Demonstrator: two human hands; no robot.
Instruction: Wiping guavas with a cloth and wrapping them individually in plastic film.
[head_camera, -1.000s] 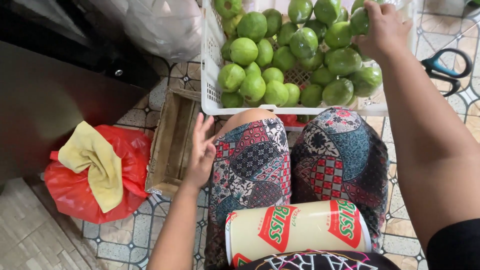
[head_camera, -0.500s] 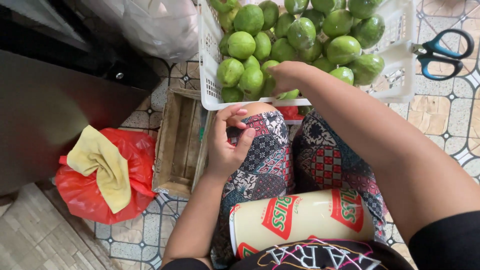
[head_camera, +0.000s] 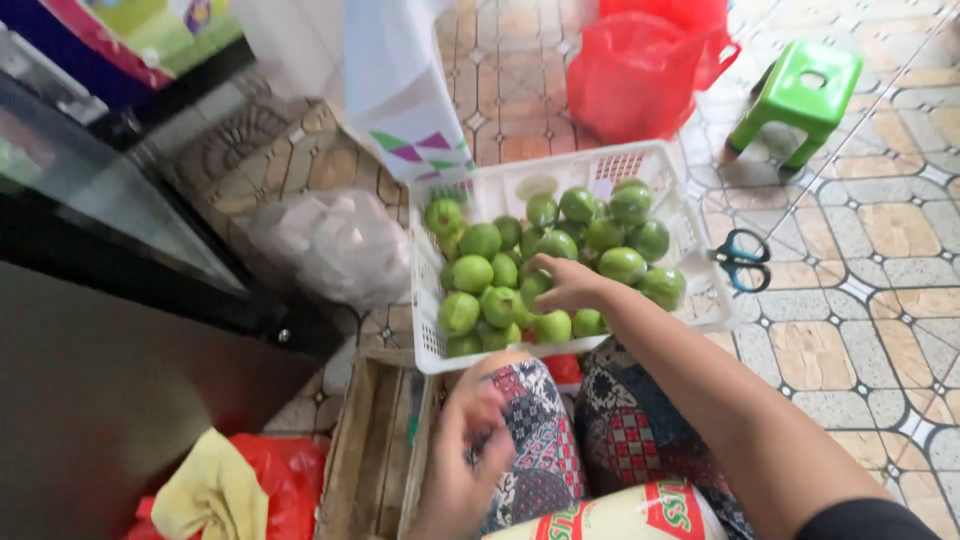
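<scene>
The right hand (head_camera: 568, 285) reaches into the white plastic crate (head_camera: 690, 235) and lies on the heap of green guavas (head_camera: 560, 250), fingers curled down among the fruit at the crate's near side; whether they have closed round one guava or merely rest on the pile cannot be told, since the fingertips are hidden by the hand's own back. The left hand (head_camera: 462, 460) is raised over the patterned lap (head_camera: 540, 440), blurred by motion, fingers loosely spread and holding nothing that shows. Its forearm is cut off by the lower edge. A cream roll with red and green print (head_camera: 620, 515) lies across the lap, only its top in view. Left of the knee stands a wooden box (head_camera: 375, 440), its inside dim. Beside that, a yellow cloth (head_camera: 210, 490) lies on a red bag (head_camera: 290, 470), both cropped. Blue-handled scissors (head_camera: 742, 258) lie on the tiled floor (head_camera: 880, 300) just right of the crate. Beyond are a green stool (head_camera: 800, 95), a red plastic bag (head_camera: 640, 75) and a clear bag of pale contents (head_camera: 330, 245), too hazy to identify
</scene>
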